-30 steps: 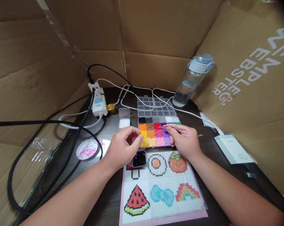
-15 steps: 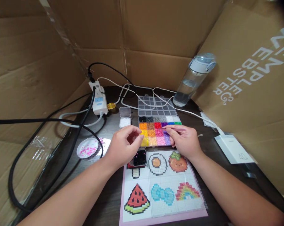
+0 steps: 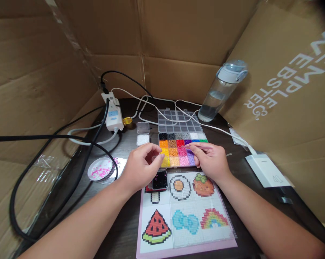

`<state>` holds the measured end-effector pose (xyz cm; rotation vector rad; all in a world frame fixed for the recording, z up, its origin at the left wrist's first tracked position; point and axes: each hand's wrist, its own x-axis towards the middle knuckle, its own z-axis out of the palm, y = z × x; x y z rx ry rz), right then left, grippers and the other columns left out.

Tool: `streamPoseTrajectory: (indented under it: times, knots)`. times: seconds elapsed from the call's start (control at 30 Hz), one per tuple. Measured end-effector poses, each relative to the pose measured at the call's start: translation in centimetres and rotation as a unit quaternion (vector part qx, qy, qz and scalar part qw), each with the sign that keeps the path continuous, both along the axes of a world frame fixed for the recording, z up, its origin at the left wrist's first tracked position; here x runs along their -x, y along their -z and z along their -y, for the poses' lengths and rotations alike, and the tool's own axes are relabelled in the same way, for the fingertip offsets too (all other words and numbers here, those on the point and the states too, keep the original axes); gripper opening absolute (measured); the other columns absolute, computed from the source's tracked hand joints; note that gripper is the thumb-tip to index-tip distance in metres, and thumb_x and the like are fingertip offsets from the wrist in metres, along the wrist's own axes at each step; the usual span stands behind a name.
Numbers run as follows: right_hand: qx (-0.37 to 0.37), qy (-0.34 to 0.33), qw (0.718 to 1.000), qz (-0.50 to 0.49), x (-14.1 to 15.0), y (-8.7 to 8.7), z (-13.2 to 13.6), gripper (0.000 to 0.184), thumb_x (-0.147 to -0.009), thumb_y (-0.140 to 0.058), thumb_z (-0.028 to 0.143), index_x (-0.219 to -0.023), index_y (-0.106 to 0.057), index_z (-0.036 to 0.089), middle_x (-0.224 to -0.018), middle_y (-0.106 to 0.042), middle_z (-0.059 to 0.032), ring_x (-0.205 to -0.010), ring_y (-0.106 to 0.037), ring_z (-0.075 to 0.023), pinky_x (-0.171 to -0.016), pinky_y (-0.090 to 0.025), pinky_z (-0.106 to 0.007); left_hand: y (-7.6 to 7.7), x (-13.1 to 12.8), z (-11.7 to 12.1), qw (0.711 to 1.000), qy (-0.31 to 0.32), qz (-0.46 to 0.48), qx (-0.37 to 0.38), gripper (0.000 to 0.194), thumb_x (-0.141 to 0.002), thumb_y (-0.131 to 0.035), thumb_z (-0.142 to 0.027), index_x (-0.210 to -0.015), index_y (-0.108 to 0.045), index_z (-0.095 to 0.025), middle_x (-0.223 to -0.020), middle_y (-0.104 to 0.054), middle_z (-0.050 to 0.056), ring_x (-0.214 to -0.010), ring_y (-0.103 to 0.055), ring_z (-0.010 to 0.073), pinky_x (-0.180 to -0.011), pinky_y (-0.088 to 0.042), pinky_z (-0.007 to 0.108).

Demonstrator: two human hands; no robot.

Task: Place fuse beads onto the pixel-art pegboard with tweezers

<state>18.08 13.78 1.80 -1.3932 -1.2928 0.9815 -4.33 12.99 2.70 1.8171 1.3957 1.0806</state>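
Observation:
My left hand is curled in a pinch at the left edge of the bead box, a clear tray with coloured beads in many compartments. What its fingertips hold is too small to make out. My right hand pinches thin pink tweezers, whose tips lie over the red and purple beads. Below both hands is a pattern sheet under a clear pegboard, showing an egg, a fruit, a watermelon, a bow and a rainbow. A small black-bead box sits on its top left corner.
The box's clear lid lies open behind it. A water bottle stands back right, a power strip with cables back left. A dish of pink beads, a small white-bead box, a white box and cardboard walls surround the table.
The view shifted slightly. Both hands stay at the bead box with almost no movement; the tweezers remain over the beads.

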Motion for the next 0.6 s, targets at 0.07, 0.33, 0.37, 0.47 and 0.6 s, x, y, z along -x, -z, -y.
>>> streamPoseTrajectory:
  times: [0.07,0.33,0.37,0.47,0.6]
  knots:
    - [0.001,-0.001,1.000,0.004,0.01,-0.03,0.00,0.030,-0.081,-0.070,0.041,-0.089,-0.078,0.013,-0.044,-0.056,0.0018,-0.040,-0.050,-0.0116,-0.042,-0.041,-0.026,0.03,0.03,-0.03,1.000,0.000,0.000,-0.001,0.009,-0.082,-0.065,-0.029,-0.081,-0.064,-0.020,-0.071,-0.066,0.001,-0.062,-0.060,0.0144,-0.058,-0.048,0.027]
    - [-0.004,-0.005,1.000,0.004,-0.06,0.16,0.02,0.027,-0.082,-0.069,0.038,-0.089,-0.079,0.014,-0.044,-0.056,0.0024,-0.041,-0.048,-0.0107,-0.043,-0.040,-0.025,-0.08,-0.12,0.03,1.000,-0.002,0.003,0.001,0.009,-0.081,-0.065,-0.029,-0.081,-0.064,-0.020,-0.072,-0.065,0.001,-0.062,-0.060,0.0148,-0.058,-0.048,0.028]
    - [-0.004,-0.005,1.000,0.004,-0.08,0.17,0.02,0.027,-0.082,-0.069,0.038,-0.089,-0.079,0.014,-0.044,-0.056,0.0025,-0.041,-0.048,-0.0107,-0.043,-0.040,-0.025,-0.13,-0.15,0.02,1.000,-0.001,0.003,0.001,0.009,-0.081,-0.065,-0.029,-0.081,-0.064,-0.020,-0.072,-0.065,0.001,-0.062,-0.060,0.0148,-0.058,-0.048,0.028]
    - [-0.005,-0.004,1.000,0.004,-0.09,0.16,0.02,0.027,-0.082,-0.070,0.038,-0.090,-0.079,0.014,-0.045,-0.056,0.0026,-0.041,-0.048,-0.0108,-0.043,-0.040,-0.026,-0.17,-0.13,-0.04,1.000,-0.001,0.001,0.002,0.010,-0.081,-0.065,-0.030,-0.081,-0.064,-0.020,-0.072,-0.066,0.001,-0.063,-0.061,0.0151,-0.059,-0.048,0.028]
    - [-0.010,0.005,1.000,-0.003,-0.07,0.08,0.06,0.028,-0.082,-0.070,0.037,-0.090,-0.078,0.012,-0.045,-0.056,0.0026,-0.040,-0.048,-0.0101,-0.043,-0.041,-0.025,0.07,0.03,-0.10,1.000,-0.001,-0.001,0.002,0.010,-0.082,-0.065,-0.030,-0.082,-0.064,-0.020,-0.072,-0.066,0.001,-0.064,-0.061,0.0153,-0.059,-0.049,0.029]
